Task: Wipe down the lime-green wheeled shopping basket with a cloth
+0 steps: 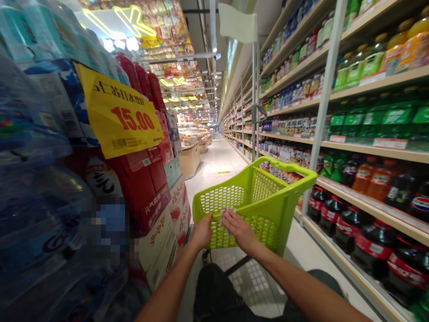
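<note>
A lime-green plastic shopping cart [284, 219] with a honeycomb-holed basket stands sideways before my knees, its handle toward the right. My left hand [203, 232] is closed around the basket's near upper edge at the left end, with the thumb on the rim and the other fingers partly hidden. Just to the right, my right hand [240, 229] presses a crumpled whitish wipe [225, 218] against the same edge. Its fingers lie together over the wipe, which shows around the fingertips.
Packed drinks and boxes [156, 203] are stacked close on my left under a yellow price sign [122, 114]. Shelves [368, 150] of bottled drinks line the right, with large cola bottles [377, 243] at the bottom. A tiled aisle [217, 156] runs ahead between them.
</note>
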Action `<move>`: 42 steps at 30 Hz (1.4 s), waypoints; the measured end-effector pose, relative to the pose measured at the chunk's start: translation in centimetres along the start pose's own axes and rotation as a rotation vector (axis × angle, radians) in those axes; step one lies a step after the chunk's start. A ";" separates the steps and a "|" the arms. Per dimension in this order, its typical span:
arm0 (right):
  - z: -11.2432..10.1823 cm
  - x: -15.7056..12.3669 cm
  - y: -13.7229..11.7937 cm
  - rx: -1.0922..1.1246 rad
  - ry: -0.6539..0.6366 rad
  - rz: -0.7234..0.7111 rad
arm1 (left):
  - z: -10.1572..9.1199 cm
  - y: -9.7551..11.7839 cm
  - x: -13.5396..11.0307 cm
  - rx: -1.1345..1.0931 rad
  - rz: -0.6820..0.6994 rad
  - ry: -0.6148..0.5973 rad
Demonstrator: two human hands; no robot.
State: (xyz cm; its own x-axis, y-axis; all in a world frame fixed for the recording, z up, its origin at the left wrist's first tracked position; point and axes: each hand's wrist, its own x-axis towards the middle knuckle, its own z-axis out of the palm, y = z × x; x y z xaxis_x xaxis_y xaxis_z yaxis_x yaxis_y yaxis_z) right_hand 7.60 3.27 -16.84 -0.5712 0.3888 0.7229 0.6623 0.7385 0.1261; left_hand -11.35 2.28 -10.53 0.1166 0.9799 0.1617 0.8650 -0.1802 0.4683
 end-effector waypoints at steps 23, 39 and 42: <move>-2.9 -3.2 4.6 -0.143 0.070 0.105 | 1.8 6.9 0.5 0.460 0.116 -0.093; -4.0 -4.2 7.6 -0.234 0.036 0.187 | 2.6 8.4 1.9 0.467 0.092 -0.205; -4.4 -5.9 7.7 -0.225 0.006 0.161 | 2.2 8.2 1.2 0.473 0.067 -0.208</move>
State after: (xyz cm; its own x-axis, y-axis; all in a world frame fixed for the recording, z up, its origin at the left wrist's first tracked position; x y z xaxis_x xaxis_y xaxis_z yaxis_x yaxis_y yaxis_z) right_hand 18.17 4.21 -17.19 -0.4470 0.4874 0.7501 0.8359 0.5262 0.1562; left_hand -3.02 2.15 -8.43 0.2318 0.9725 -0.0212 0.9727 -0.2316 0.0110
